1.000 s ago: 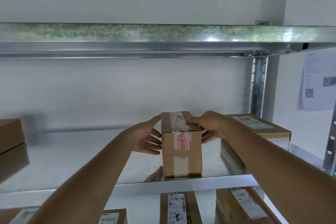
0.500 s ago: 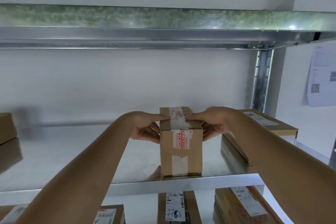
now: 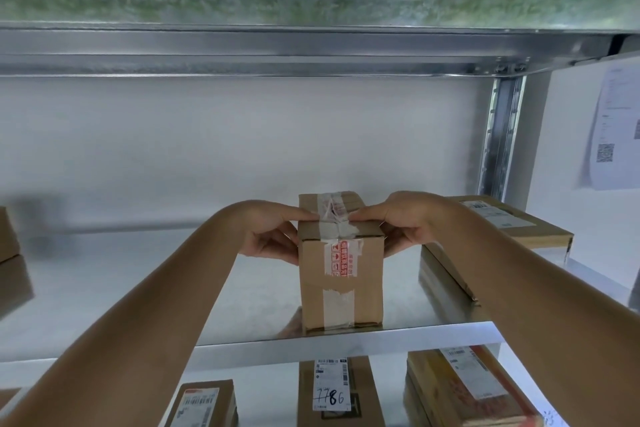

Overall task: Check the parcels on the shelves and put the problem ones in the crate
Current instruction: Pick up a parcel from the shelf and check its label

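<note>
The left hand [image 3: 273,236] and the right hand [image 3: 403,227] grip the upright cardboard parcel [image 3: 341,282] from opposite sides: thumbs lie on its taped top, fingers curl against its side faces. The parcel stands at the front edge of the metal shelf [image 3: 138,288]. Bare shelf lies to its left; a flat labelled box [image 3: 512,224] lies near on the right. Red print on its tape is unreadable. Below, a label [image 3: 329,383] reads "7786".

A single head-worn camera looks forward and slightly down into a metal shelf [image 3: 346,333], close to its front edge, with the upper shelf [image 3: 311,45] overhead and the lower level just visible beneath.
</note>
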`<state>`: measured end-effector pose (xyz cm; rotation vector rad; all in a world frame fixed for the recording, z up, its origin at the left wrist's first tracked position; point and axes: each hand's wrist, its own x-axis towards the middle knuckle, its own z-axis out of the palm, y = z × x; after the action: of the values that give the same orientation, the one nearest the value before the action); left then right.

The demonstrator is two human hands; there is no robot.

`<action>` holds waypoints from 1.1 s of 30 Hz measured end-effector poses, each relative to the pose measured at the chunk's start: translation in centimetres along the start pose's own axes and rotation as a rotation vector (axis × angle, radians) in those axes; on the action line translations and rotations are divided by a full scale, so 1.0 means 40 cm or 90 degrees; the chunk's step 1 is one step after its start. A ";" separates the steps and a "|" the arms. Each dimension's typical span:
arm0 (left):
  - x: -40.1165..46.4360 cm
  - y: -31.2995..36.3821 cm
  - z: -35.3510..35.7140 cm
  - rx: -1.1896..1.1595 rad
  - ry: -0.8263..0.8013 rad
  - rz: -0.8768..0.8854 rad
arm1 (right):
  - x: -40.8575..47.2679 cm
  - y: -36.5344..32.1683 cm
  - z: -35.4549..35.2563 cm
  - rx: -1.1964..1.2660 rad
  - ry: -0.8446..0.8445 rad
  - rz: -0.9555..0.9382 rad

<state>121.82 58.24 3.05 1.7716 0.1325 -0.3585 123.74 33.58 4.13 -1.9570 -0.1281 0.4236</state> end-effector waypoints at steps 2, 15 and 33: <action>-0.004 -0.005 0.003 0.003 0.014 -0.012 | -0.004 0.005 0.001 0.001 0.010 -0.003; -0.049 -0.097 0.015 -0.143 0.075 0.076 | -0.007 0.117 0.025 0.027 0.045 0.072; -0.030 -0.098 0.044 0.029 0.116 -0.037 | -0.014 0.065 0.008 -0.035 0.126 0.001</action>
<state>119.29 57.56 -0.58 1.8476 0.3069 -0.2432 122.84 32.61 1.82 -2.0419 -0.0118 0.2272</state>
